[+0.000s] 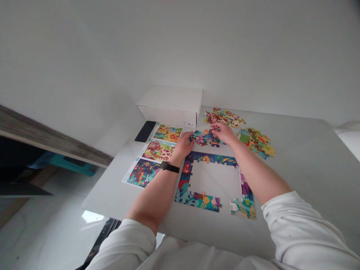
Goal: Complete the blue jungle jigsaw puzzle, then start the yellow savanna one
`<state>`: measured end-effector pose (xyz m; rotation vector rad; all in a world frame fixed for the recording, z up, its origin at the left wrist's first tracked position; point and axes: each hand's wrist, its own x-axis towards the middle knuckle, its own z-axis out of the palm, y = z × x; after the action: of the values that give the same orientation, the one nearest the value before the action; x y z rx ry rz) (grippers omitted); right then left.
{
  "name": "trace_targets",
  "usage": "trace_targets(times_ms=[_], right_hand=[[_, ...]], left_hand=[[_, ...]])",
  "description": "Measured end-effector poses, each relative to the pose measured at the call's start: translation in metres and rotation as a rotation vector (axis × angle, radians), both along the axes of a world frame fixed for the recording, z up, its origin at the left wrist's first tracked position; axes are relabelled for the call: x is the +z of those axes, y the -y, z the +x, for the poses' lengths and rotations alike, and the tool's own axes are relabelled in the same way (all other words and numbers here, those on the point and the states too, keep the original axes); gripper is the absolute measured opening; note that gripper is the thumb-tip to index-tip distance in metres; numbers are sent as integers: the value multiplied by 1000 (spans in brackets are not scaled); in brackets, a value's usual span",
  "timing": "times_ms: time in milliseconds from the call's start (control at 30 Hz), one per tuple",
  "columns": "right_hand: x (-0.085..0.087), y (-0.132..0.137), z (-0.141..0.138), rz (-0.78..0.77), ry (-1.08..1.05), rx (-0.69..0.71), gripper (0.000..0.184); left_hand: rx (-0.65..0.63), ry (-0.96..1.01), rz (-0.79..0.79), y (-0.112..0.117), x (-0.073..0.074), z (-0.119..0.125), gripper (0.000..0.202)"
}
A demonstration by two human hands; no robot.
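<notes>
My left hand (182, 145), with a black wristwatch (169, 167) on its wrist, reaches to the left edge of a loose cluster of jigsaw pieces (205, 138). Whether it grips one is hard to tell. My right hand (223, 133) is at the cluster's upper right, its fingertips pinching a small teal piece. Below the hands lies a partly joined jigsaw border (187, 183) with bare table inside it and a gap at its lower edge. Two more piles of jigsaw pieces (224, 118) (255, 142) lie beyond and to the right.
Several colourful picture sheets (159, 153) lie at the table's left side. A white cardboard box (171, 107) and a black phone (145, 131) stand at the far edge by the wall. The white table (292, 168) ends at the left, with a shelf edge (53, 142) beyond.
</notes>
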<state>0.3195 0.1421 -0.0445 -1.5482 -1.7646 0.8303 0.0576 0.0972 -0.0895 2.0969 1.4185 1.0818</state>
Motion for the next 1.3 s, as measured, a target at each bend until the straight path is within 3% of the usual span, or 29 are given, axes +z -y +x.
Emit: trace_targets(times_ms=[233,333,400,533,767,933,1100,1300], right_hand=[[-3,2,31,11,37,-46,34],[0,6,36,38,151,-29,35],[3,9,36,135,282,-5,34],[7,11,17,292,462,86,28],[1,2,-46,189,544,205,34],[0,-2,-60,199,536,205,39],[4,-6,-43,141,293,128,35],[8,0,18,48,176,-3,26]], left_hand=[[28,-80,-24,-1,-1,0,48],[34,-114,-41,-2,-3,1,52],[26,-121,-39,-2,-4,1,54],[19,-111,-29,-1,-5,1,58],[-4,-58,-39,1,-3,0,59],[-31,1,-59,3,1,1,61],[-3,0,-65,2,1,2,62],[53,-97,-49,1,2,2,56]])
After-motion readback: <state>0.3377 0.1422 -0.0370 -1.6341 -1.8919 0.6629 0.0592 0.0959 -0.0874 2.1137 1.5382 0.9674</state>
